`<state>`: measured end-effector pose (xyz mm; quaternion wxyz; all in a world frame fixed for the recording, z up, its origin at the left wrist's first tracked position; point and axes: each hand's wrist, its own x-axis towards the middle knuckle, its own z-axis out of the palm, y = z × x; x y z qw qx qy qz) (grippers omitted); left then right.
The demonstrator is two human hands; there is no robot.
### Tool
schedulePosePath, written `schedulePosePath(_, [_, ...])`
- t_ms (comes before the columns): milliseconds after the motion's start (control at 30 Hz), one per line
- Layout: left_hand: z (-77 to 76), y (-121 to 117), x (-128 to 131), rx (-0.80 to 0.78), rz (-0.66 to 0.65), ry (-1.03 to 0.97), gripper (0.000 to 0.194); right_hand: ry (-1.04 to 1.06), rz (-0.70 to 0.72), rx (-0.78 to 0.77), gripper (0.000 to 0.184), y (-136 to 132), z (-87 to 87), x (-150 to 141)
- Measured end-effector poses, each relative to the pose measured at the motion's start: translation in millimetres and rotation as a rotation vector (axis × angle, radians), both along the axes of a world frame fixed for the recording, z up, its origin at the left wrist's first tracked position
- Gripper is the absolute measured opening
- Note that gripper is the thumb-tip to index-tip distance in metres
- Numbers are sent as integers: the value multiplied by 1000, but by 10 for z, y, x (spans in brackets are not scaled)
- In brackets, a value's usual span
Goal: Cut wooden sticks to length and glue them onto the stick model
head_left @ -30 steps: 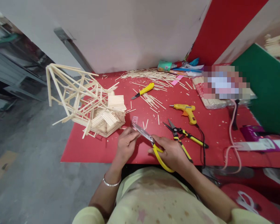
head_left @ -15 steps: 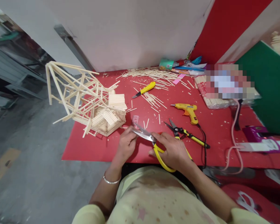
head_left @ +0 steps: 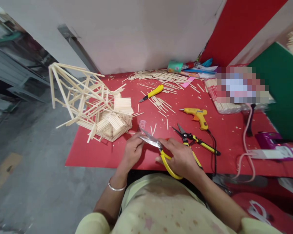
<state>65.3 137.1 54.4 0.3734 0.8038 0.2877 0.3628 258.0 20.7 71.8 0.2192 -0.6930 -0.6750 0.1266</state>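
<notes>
My right hand (head_left: 178, 156) is closed on yellow-handled scissors (head_left: 169, 167), whose blades are spread and point left. Beside the blade tips is my left hand (head_left: 133, 151), its fingers pinched together; what they hold, if anything, is too small to make out. Left of my hands stands a model built of thin wooden sticks (head_left: 102, 113), with an open frame and a densely layered part. A pink piece with cut-outs (head_left: 142, 124) lies just beyond the blades. To the right rest black-and-yellow pliers or snips (head_left: 194, 139).
A yellow glue gun (head_left: 195, 115) with a black cord lies at centre right. A yellow utility knife (head_left: 152, 93) lies by loose sticks (head_left: 156, 78) on the red table (head_left: 92, 157). Bagged sticks (head_left: 224, 105), a purple box (head_left: 268, 139) and a green board (head_left: 271, 74) are at right.
Both hands and the scissors hold nearly the same position. The view has shifted very slightly; nothing was visibly taken up or let go.
</notes>
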Motion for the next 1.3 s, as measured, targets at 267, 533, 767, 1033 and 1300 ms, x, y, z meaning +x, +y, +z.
schedulePosePath(267, [23,0,27,12,26,-86,25,-3,-14,5,63,0,-4,-18])
schedulePosePath(533, [1,-11,23,-27,59,-73,19,133,-8,-76,43,-5,12,-38])
schedulePosePath(767, [24,-16,23,-26,137,-115,12,110,-141,-145,52,41,-53,-5])
schedulePosePath(1033, [13,-14,49,-72,182,-151,11,-39,-29,21,59,-10,-76,-68])
schedulePosePath(1300, [-2,-11,41,-72,187,-134,14,-111,3,66,61,0,-77,-63])
